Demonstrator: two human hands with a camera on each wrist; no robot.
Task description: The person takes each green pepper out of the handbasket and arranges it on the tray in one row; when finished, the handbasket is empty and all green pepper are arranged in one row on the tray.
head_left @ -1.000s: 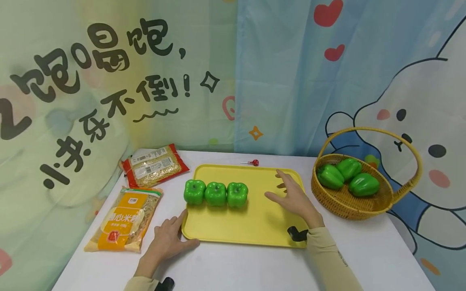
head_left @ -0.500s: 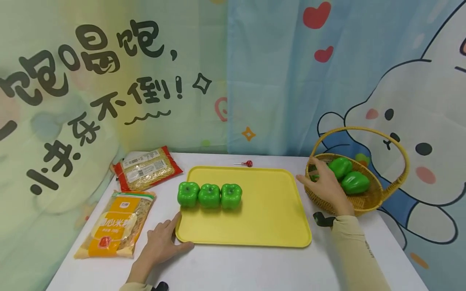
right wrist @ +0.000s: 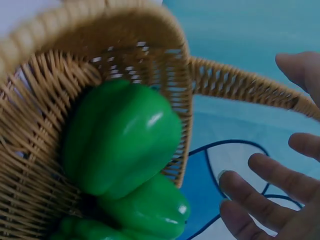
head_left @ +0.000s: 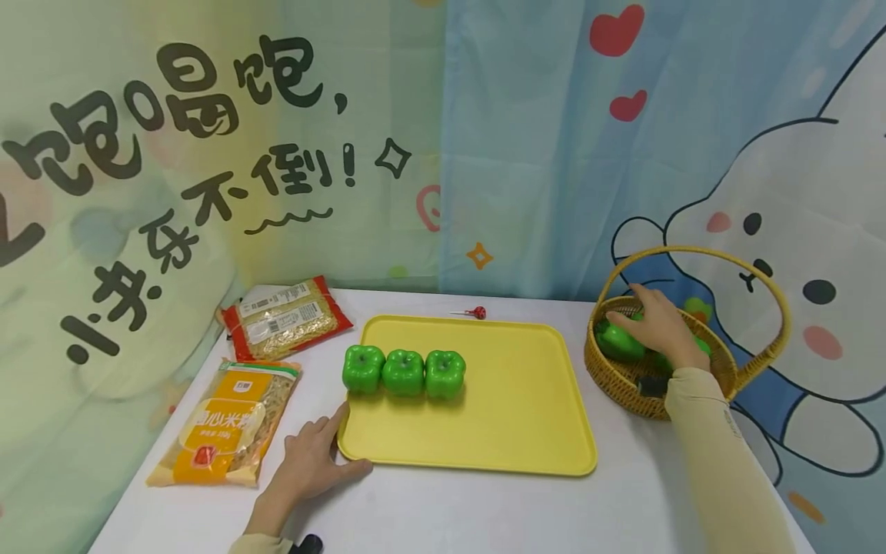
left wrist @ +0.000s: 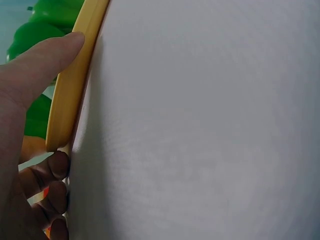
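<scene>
My left hand (head_left: 311, 462) rests at the near left corner of a yellow tray (head_left: 512, 408), thumb along its front edge and index finger at its left side. In the left wrist view, the thumb (left wrist: 65, 50) touches the rim. A row of three green bell peppers (head_left: 404, 373) stands on the tray's left part. Over a wicker basket (head_left: 609, 388) at the right, my right hand (head_left: 657, 327) reaches under the handle with spread fingers, partly hiding the green bell peppers (head_left: 618, 342) inside. The right wrist view shows those fingers apart from the nearest bell pepper (right wrist: 122, 137).
A red-edged bag of grain (head_left: 287, 319) lies at the back left, with an orange-labelled bag (head_left: 228, 427) in front of it. Behind the tray is a small red lollipop (head_left: 477, 312). The basket's tall handle (head_left: 778, 300) arches above its rim. A printed curtain hangs behind the table.
My right hand has moved from above the tray's right side, past the basket's left rim, to over the basket's inside. My left hand has stayed at the tray corner.
</scene>
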